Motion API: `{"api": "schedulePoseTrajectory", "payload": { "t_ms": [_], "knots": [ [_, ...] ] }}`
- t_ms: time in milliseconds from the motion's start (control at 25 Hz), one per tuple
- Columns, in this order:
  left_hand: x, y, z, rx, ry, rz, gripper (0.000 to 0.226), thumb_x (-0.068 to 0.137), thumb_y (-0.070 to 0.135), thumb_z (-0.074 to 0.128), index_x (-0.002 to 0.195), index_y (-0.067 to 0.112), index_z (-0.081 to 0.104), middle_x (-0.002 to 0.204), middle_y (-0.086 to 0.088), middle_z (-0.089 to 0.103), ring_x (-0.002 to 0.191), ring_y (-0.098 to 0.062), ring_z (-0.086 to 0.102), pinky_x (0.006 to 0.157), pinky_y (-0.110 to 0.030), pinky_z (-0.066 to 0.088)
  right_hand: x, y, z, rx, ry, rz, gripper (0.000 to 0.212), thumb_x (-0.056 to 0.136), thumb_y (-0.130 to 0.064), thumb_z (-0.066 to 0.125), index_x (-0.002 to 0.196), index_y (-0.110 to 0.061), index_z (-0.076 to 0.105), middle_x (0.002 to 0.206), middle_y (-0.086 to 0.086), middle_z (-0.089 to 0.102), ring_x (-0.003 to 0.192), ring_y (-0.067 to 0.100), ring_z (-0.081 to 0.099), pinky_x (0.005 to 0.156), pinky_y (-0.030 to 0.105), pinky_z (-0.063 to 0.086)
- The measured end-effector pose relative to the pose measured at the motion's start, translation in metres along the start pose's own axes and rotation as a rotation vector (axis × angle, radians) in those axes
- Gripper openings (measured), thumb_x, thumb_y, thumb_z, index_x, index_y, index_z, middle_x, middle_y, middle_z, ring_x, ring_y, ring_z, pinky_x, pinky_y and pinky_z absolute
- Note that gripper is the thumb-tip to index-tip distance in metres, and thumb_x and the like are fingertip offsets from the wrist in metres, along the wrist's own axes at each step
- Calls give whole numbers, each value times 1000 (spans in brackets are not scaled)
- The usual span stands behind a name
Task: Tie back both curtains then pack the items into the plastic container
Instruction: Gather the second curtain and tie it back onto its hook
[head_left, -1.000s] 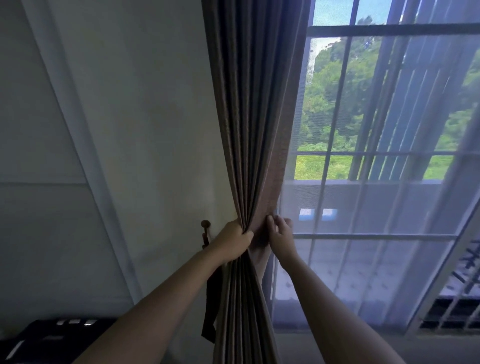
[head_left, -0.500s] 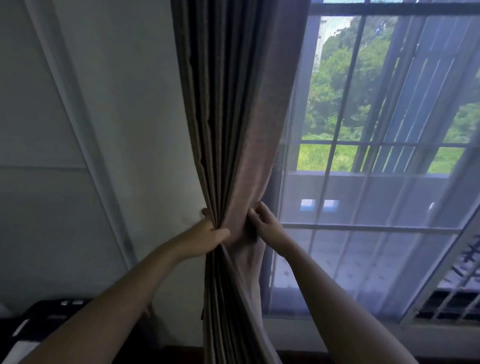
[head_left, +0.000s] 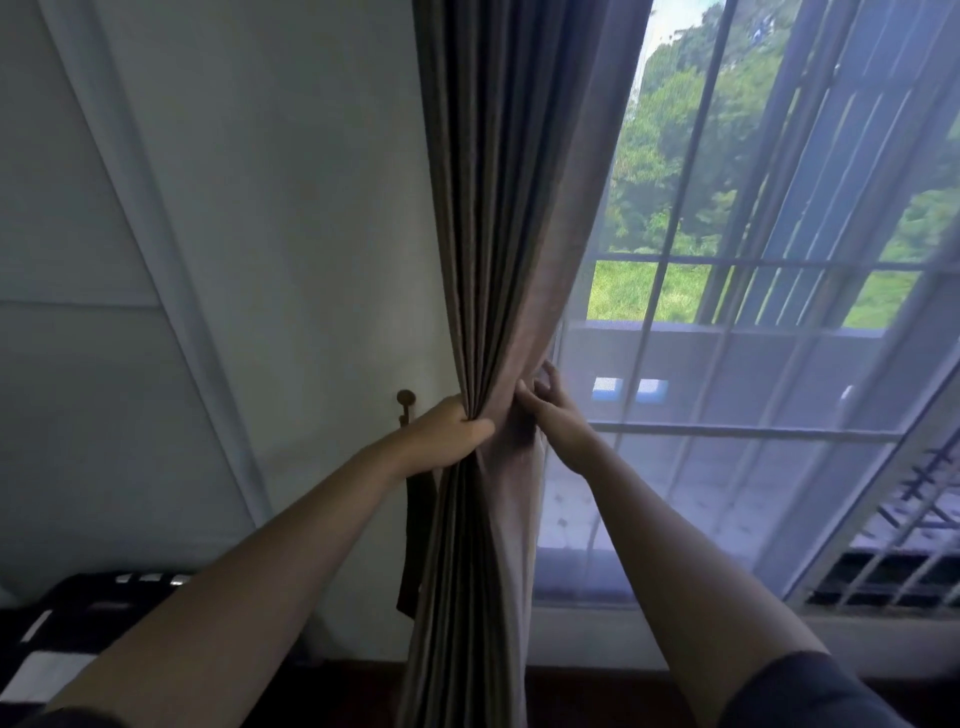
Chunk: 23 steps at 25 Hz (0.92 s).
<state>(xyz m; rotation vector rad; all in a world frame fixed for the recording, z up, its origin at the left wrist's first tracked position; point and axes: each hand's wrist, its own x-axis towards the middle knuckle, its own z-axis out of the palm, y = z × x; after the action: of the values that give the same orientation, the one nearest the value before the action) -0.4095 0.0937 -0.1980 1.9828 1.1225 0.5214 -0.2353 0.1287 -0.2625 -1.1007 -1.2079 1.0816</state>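
Note:
A grey-brown pleated curtain (head_left: 509, 218) hangs at the window's left edge, gathered into a narrow bunch at waist height. My left hand (head_left: 444, 434) is wrapped around the bunch from the left. My right hand (head_left: 553, 415) pinches the curtain's right edge, fingers curled into the fabric. A dark tieback strap (head_left: 415, 540) hangs down the wall behind the curtain, below a round brown wall hook (head_left: 405, 400) just left of my left hand. No plastic container is in view.
A sheer white curtain (head_left: 753, 415) covers the barred window (head_left: 727, 260) to the right. A white wall (head_left: 260, 260) lies to the left. A black-and-white object (head_left: 67, 629) sits low at the left. An air-conditioner grille (head_left: 893, 577) shows at lower right.
The view has shifted, and the wall hook, hidden behind my left hand half a second ago, shows again. Both hands keep their grip on the gathered curtain.

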Motion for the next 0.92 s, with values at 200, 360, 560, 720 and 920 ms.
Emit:
{"api": "schedulePoseTrajectory", "payload": {
  "t_ms": [200,360,560,720,920],
  "knots": [
    [0,-7,-7,-11,-13,7,19,91,7,44,99,15,59,87,6,54,90,-11,52,74,-11,35,2,0,-1,171,-91,70,43,82,-9,57,124,-11,48,117,7,61,102,15,61,87,22,49],
    [-1,-11,-10,-33,-29,30,21,90,6,44,101,18,59,89,9,53,85,-2,49,76,-9,34,2,1,-3,249,-159,88,41,74,-14,57,116,-11,56,107,10,65,98,21,63,82,27,53],
    [1,-16,-12,-55,-51,8,21,87,14,48,102,16,61,89,10,56,90,-3,53,84,-15,37,-3,-2,-5,310,-199,135,42,74,-14,57,115,-6,53,102,10,65,94,22,64,81,27,54],
    [3,-16,-15,-57,-52,3,32,82,20,48,109,18,64,105,0,63,107,-17,56,99,-26,39,-2,-4,-6,353,-203,159,42,74,-11,57,115,-5,52,101,10,66,92,22,65,79,28,55],
    [6,-17,-9,-65,14,-24,30,77,26,45,101,17,60,103,-6,63,105,-22,58,94,-25,41,-3,-1,-2,115,-1,68,13,79,-17,68,78,-15,55,80,1,65,80,18,62,72,22,49]
  ]
}}
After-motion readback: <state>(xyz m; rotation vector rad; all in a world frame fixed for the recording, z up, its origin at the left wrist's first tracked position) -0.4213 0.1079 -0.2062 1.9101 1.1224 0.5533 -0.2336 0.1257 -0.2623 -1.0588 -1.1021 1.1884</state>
